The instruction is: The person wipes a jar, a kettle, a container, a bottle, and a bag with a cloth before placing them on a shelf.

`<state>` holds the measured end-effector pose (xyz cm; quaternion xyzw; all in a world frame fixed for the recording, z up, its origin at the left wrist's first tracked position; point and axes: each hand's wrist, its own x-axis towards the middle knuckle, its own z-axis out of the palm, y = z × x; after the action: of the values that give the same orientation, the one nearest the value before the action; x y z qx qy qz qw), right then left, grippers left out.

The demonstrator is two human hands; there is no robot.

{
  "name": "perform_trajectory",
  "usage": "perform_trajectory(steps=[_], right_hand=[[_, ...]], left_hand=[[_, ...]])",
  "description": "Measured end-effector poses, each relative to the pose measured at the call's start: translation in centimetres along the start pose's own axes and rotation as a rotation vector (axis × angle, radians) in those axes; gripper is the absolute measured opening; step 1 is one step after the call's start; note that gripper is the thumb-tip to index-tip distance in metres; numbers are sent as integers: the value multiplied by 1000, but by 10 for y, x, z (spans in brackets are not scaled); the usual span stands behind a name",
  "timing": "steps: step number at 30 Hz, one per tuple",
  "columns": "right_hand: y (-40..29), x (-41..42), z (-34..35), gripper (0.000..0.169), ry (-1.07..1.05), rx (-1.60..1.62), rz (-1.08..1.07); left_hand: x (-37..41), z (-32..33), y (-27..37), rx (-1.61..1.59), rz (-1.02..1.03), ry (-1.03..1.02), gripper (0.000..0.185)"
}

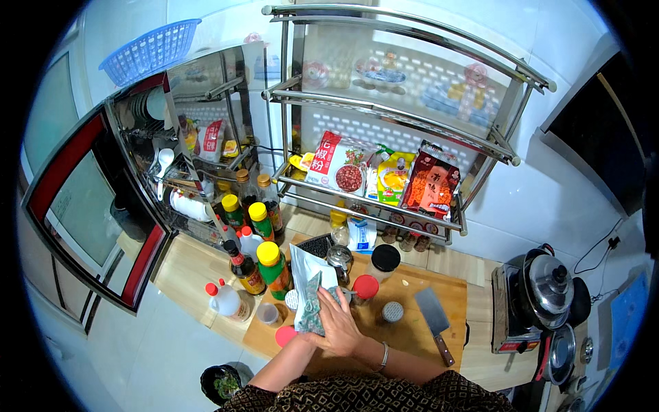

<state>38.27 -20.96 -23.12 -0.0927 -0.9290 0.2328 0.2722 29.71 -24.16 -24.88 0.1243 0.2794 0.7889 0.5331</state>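
Above the cutting board (pixel 355 355), a plastic bag (pixel 310 309) with a pale upper part and bluish-green contents is held tilted between my hands. My right hand (pixel 337 325) lies flat over its right side, fingers together and pointing up. My left hand (pixel 315 338) supports it from beneath, its fingers hidden by the bag and the right hand. Around the bag stand a small clear cup (pixel 268 313), a glass jar with a red lid (pixel 365 287), a jar with a black lid (pixel 385 258) and a perforated shaker lid (pixel 393 312). A pink-red lid (pixel 285 336) lies by my left wrist.
A cleaver (pixel 433 311) lies on the board's right side. Sauce bottles (pixel 247 268) and a yellow-capped green container (pixel 273 270) crowd the left. A steel rack (pixel 370 203) holds seasoning packets. A lidded pot (pixel 551 288) sits on a stove at right; a cabinet door (pixel 95 206) stands ajar.
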Motion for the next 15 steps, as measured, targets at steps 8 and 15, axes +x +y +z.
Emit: perform_trajectory(steps=[8,15], right_hand=[[5,-19,-12,38,280,623,378],[41,-48,-62,28,390,623,636]], left_hand=[[-7,14,5,202,153,55,50],[-2,-14,11,587,-5,-62,58]])
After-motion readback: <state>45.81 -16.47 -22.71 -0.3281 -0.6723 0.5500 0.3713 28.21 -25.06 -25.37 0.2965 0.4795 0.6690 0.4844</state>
